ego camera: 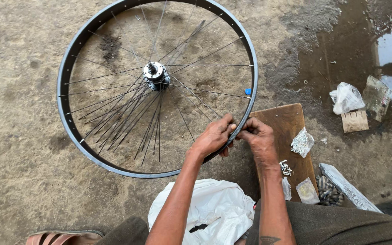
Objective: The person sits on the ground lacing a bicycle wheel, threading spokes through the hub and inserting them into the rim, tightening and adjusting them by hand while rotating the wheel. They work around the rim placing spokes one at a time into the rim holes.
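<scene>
Head view: both hands' fingers [228, 128] pinch the round black metal rim [64, 97], thin spokes [128, 113].

1. The left hand [214, 136] and right hand [260, 138] are bare, forearms unsleeved.
2. A dark tattoo [268, 239] marks the right forearm (well behind the hand).
3. Olive-brown trousers [341, 224]; a pinkish-brown sandal [60, 237].

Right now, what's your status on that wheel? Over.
Left hand and right hand both pinching the black rim at its near edge. Several spokes hang loose from the hub. Nothing in the way.
</scene>
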